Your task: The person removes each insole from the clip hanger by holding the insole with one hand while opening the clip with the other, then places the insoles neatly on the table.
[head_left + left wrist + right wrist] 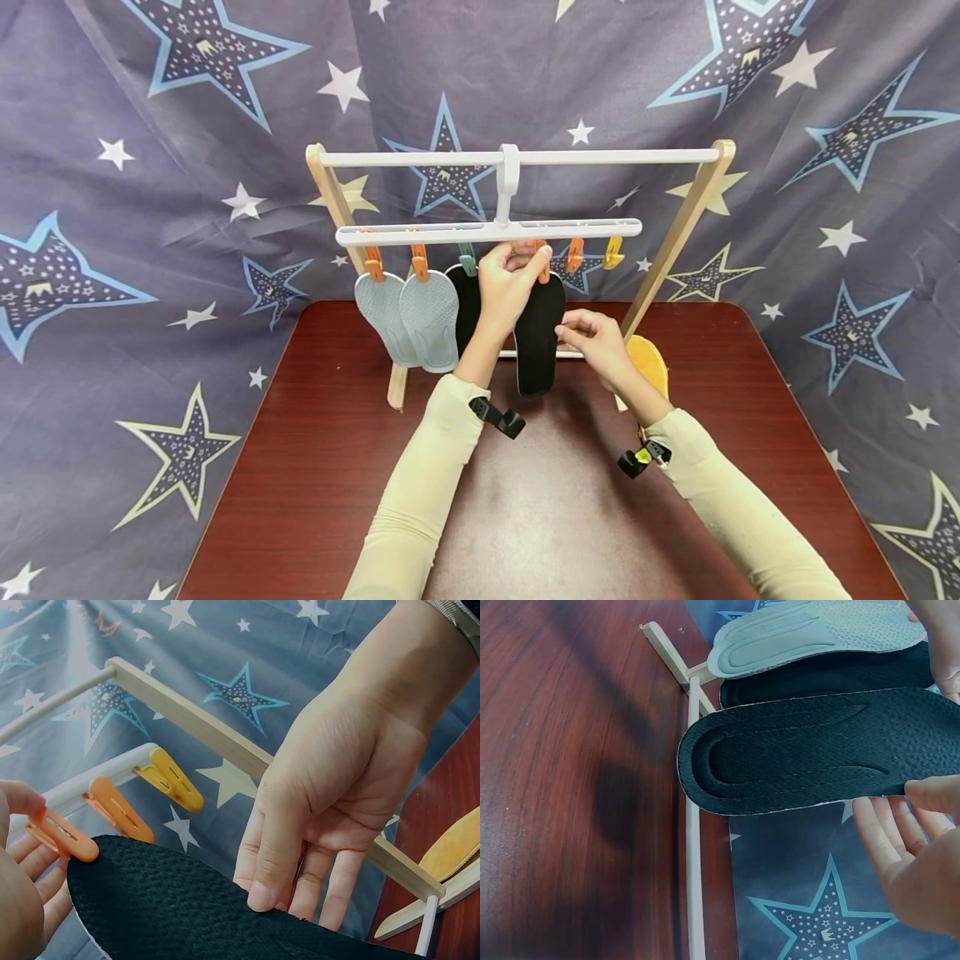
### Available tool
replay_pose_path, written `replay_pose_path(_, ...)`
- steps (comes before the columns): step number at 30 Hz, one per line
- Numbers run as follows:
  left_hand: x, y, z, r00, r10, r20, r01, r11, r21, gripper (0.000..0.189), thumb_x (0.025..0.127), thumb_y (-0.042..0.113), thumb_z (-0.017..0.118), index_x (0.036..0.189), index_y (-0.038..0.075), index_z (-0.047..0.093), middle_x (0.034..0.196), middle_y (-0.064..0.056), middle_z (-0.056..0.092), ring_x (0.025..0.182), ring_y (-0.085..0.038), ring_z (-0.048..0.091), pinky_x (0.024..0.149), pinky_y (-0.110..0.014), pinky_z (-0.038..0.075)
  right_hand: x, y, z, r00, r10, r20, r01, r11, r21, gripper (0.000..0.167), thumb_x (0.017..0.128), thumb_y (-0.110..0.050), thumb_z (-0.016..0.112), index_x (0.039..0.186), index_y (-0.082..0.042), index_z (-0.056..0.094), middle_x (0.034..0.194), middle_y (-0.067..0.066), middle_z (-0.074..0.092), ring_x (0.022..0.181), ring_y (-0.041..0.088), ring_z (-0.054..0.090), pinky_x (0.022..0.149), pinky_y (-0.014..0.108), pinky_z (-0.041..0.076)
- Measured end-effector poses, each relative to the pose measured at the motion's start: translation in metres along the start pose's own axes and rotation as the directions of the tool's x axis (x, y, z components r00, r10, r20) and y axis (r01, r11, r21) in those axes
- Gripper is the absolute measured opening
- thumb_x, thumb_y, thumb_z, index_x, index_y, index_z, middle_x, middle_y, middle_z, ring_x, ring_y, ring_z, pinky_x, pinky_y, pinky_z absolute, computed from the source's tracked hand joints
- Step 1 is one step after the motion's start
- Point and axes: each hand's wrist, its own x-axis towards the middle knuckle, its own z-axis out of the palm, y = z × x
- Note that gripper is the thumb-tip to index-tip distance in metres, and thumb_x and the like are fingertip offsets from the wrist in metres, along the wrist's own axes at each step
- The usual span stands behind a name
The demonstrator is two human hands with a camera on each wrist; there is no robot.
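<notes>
Gently, without tugging, support the black insole (pixel 538 342) by the edge pinched in the right hand (pixel 592 342) while working the orange clip (pixel 69 837) pinched in the left hand (pixel 504 287)

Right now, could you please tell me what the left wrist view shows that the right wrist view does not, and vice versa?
Only the left wrist view shows the yellow clip, two orange clips and a yellow item.

Only the right wrist view shows a grey insole and a second black insole.

Both share the nearer black insole, the right hand pinching its edge, part of the left hand, the stand, table and starry cloth.
</notes>
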Motion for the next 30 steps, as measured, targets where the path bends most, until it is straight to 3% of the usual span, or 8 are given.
replay_pose_path(6, 0.0001, -0.0002, 0.0006, 1.0, 0.003, -0.003, -0.003, 1.0, -0.009, 0.023, 0.089, 0.005, 0.075, 0.104, -0.012, 0.071, 0.093, -0.021, 0.07, 0.076, -0.004, 0.066, 0.075, -0.019, 0.057, 0.0, 0.0031, -0.0003, 1.0, -0.003, -0.005, 0.003, 1.0, 0.002, 0.022, 0.094, 0.004, 0.066, 0.11, 0.019, 0.063, 0.084, 0.003, 0.072, 0.075, 0.004, 0.07, 0.07, 0.02, 0.061)
replay_pose_path(18, 0.0012, -0.0009, 0.002, 1.0, 0.016, -0.013, -0.016, 1.0, -0.02, 0.022, 0.089, 0.004, 0.075, 0.102, -0.013, 0.072, 0.093, -0.025, 0.07, 0.076, -0.007, 0.067, 0.077, -0.022, 0.057, -0.0014, 0.0057, -0.0004, 1.0, 0.014, -0.018, -0.014, 1.0, 0.017, 0.024, 0.094, 0.004, 0.067, 0.112, 0.02, 0.062, 0.081, -0.004, 0.071, 0.075, 0.004, 0.069, 0.071, 0.02, 0.062)
replay_pose_path(30, 0.0004, -0.0002, 0.0021, 1.0, 0.022, -0.019, -0.022, 0.999, -0.028, 0.021, 0.088, 0.004, 0.075, 0.101, -0.012, 0.071, 0.088, -0.016, 0.072, 0.075, -0.009, 0.069, 0.073, -0.022, 0.059, -0.002, 0.0064, -0.0015, 0.999, 0.013, -0.029, -0.013, 1.0, 0.005, 0.024, 0.093, 0.003, 0.068, 0.111, 0.018, 0.064, 0.081, -0.004, 0.071, 0.076, 0.007, 0.071, 0.07, 0.019, 0.061)
